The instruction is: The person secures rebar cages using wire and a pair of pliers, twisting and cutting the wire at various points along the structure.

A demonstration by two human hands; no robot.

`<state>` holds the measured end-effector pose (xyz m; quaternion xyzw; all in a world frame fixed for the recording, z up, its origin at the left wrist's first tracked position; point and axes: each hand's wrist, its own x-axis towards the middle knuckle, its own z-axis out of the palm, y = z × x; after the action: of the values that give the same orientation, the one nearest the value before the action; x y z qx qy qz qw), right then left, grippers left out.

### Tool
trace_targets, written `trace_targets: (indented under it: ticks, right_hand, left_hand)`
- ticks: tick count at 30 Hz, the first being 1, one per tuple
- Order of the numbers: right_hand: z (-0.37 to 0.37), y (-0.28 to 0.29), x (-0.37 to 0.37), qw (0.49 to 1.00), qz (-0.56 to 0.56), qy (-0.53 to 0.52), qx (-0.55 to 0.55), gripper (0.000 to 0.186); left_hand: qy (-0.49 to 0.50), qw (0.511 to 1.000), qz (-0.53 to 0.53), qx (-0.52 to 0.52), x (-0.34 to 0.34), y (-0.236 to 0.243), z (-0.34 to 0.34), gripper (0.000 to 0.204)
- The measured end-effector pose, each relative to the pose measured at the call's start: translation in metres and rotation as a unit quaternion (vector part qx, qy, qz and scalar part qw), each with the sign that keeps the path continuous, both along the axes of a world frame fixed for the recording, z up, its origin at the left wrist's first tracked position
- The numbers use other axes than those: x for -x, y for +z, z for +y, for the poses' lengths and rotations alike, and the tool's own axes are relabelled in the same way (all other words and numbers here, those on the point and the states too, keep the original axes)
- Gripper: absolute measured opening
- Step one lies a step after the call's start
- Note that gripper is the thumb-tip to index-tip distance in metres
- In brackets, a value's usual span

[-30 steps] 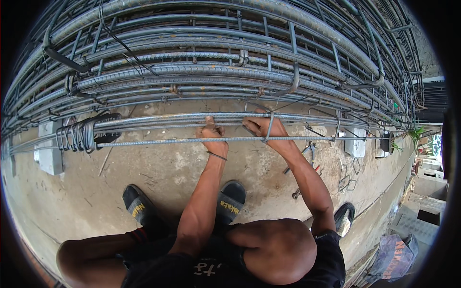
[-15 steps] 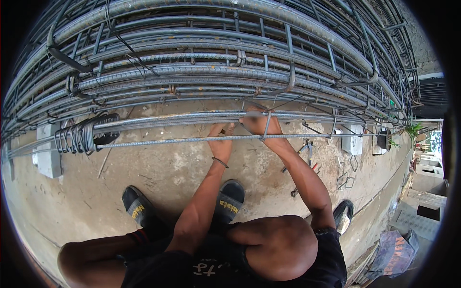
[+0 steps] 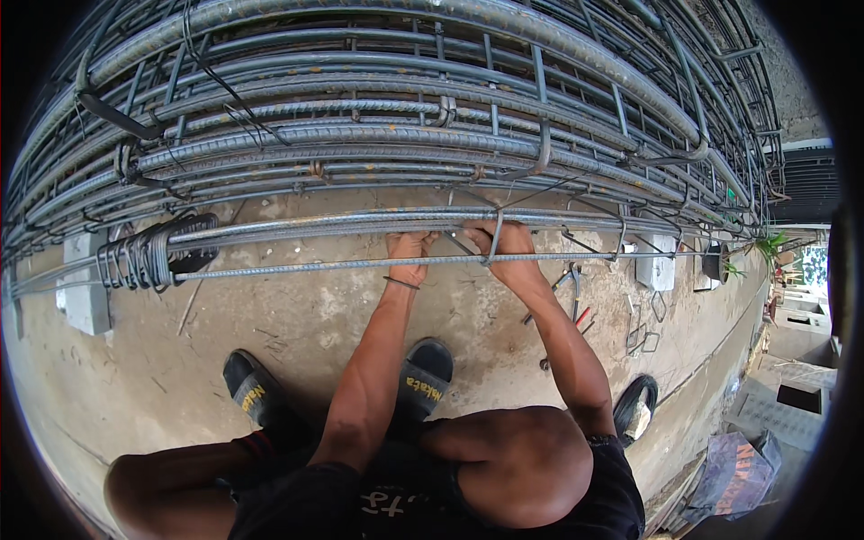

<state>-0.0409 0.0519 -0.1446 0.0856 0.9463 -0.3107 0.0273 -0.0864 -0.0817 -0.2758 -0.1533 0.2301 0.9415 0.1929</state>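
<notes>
Several long ribbed rebars (image 3: pixel 315 218) run side by side across the view, with one thinner rebar (image 3: pixel 315 265) apart from them on my side. A square steel stirrup (image 3: pixel 498 236) goes round them. My right hand (image 3: pixel 513 243) is just behind this stirrup, its fingers bent in toward the bars; what they pinch is too small to make out. My left hand (image 3: pixel 409 248) is a little further left, between the bars, fingers curled together and partly hidden. More stirrups (image 3: pixel 144 256) are bunched at the left end of the bars.
A large stack of rebar cages (image 3: pixel 378 99) fills the far side. Concrete blocks (image 3: pixel 85 292) (image 3: pixel 655 265) stand under the bars. Pliers (image 3: pixel 576 288) and loose stirrups (image 3: pixel 643 333) lie on the concrete floor (image 3: pixel 297 315). A plant pot (image 3: pixel 715 261) is at the right.
My right hand has come down from the top of the bars to the near side, beside the stirrup. My left hand has shifted slightly up, closer to the bars.
</notes>
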Motion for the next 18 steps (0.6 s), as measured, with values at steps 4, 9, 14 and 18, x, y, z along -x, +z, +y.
trace_targets:
  ticks: [4,9,14,18]
  right_hand:
    - [0.0,-0.002,-0.027,0.995,0.1,0.015,-0.007,0.012]
    - [-0.002,-0.026,-0.007,0.98,0.189,0.057,-0.008,0.013]
    - [-0.009,-0.019,-0.011,0.981,0.188,0.019,-0.034,0.012]
    - [-0.017,-0.012,-0.011,0.986,0.162,-0.013,-0.047,0.009]
  left_hand:
    - [0.048,0.998,0.0,-0.036,-0.006,0.016,0.0,0.031]
    - [0.078,0.996,0.032,-0.041,-0.004,0.0,-0.017,0.031]
    - [-0.004,0.949,0.193,0.251,0.0,-0.008,-0.024,0.024]
    - [-0.007,0.882,0.28,0.378,-0.003,-0.001,-0.026,0.019]
